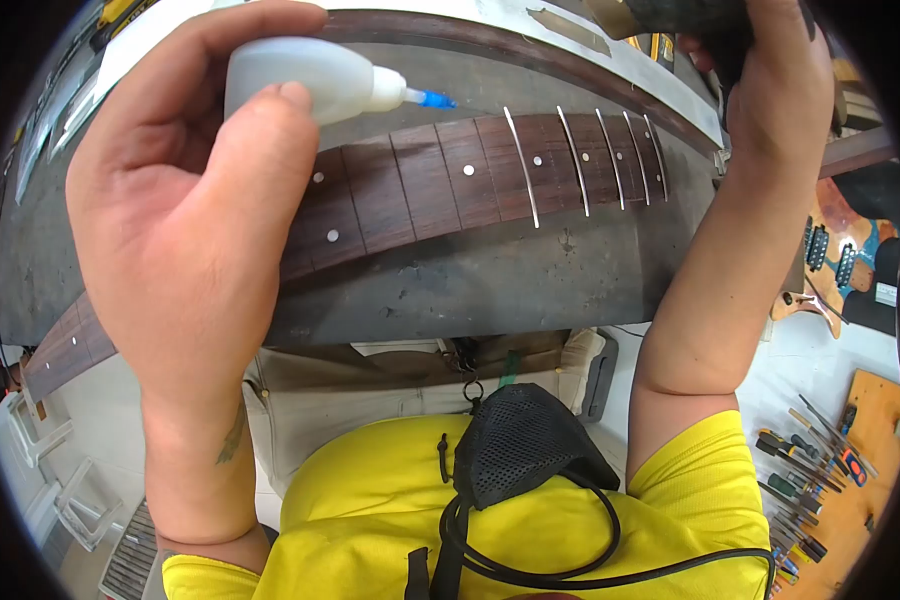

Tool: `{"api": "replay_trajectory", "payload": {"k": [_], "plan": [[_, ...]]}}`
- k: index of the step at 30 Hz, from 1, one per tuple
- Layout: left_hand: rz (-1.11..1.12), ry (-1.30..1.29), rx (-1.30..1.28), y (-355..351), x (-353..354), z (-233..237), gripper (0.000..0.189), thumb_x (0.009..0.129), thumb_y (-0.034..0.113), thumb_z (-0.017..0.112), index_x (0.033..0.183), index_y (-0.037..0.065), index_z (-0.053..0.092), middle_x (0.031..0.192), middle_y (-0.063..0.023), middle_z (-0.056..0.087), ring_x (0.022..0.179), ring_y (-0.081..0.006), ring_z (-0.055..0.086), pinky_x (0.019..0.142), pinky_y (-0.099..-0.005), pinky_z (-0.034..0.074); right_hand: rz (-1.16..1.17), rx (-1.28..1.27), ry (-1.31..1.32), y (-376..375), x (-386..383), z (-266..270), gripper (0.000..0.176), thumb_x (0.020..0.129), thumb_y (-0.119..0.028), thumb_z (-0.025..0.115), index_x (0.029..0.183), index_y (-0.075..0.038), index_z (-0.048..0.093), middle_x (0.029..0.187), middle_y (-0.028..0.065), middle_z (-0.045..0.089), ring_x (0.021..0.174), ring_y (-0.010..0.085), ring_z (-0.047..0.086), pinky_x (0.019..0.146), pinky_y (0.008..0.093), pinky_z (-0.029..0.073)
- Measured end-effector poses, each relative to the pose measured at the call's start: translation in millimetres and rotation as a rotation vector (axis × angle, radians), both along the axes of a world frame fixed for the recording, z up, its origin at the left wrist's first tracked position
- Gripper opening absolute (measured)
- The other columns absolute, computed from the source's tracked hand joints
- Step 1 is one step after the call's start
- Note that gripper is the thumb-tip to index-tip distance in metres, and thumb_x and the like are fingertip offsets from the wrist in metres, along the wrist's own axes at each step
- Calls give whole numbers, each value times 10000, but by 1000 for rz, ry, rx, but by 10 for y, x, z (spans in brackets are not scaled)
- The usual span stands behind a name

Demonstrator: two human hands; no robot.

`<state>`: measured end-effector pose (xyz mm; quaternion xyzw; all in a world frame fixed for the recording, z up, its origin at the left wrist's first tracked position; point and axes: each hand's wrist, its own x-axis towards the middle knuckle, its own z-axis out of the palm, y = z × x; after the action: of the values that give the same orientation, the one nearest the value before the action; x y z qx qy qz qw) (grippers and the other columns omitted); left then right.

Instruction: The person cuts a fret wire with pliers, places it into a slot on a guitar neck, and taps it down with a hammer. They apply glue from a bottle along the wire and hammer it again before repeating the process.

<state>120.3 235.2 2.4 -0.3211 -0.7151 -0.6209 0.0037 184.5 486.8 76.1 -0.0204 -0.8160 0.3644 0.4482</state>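
1. White plastic racks [45, 455] are sitting on the floor at the near left, below the bench edge.
2. Left hand [180, 200] is closing around a glue bottle [310, 80], fingers wrapping over the top and thumb pressing the near side. The bottle is lying roughly level, held just above the left part of the fretboard.
3. Blue nozzle [435, 99] of the bottle is pointing right, hovering over the fretboard's far edge. I cannot tell whether it is touching the wood.
4. Fretboard [450, 180] is lying across the grey workbench [470, 290], running from near left to far right, dark wood with white dots.
5. Empty slots are showing on its left and middle part. Metal frets [521, 165] are sitting in the slots on the right part.
6. A second dark wood strip [530, 50] is lying farther back on the bench.
7. Black mesh pouch [520, 445] with a cable is hanging at the chest over a yellow shirt [370, 520], near centre.
8. Right hand [775, 90] is gripping a dark object [685, 20] at the far right, fist closed. The object is cut off by the frame edge.
9. A guitar [835, 260] is lying to the right of the forearm, lower down.
10. Screwdrivers [800, 480] are lying on a wooden board [870, 430] at the near right.
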Motion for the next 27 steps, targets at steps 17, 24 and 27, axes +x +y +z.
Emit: {"api": "replay_trajectory", "payload": {"k": [17, 24, 27], "plan": [[-2, -1, -70, 55, 65, 60, 359, 975, 107, 627, 1295, -48, 672, 1254, -134, 706, 1082, -149, 647, 943, -249, 492, 119, 33, -96, 77, 110, 37, 451, 901, -505, 781, 946, -69, 676, 699, 14, 633, 505, 61, 549, 436, 208, 405], [2, 46, -42, 65, 79, 60, 345, 978, 85, 628, 1289, -60, 668, 1278, -152, 703, 1127, -179, 654, 1023, -283, 475, 0, -64, -276, -2, 93, 81, 463, 891, -513, 792, 855, -59, 708, 658, 19, 632, 509, 63, 535, 446, 220, 384], [3, 51, -40, 65, 81, 56, 342, 980, 84, 629, 1287, -62, 668, 1277, -155, 703, 1129, -182, 654, 1031, -288, 473, -60, 118, -231, -32, 108, 22, 486, 877, -530, 801, 859, -50, 720, 656, 17, 629, 526, 68, 542, 467, 232, 397]]}}
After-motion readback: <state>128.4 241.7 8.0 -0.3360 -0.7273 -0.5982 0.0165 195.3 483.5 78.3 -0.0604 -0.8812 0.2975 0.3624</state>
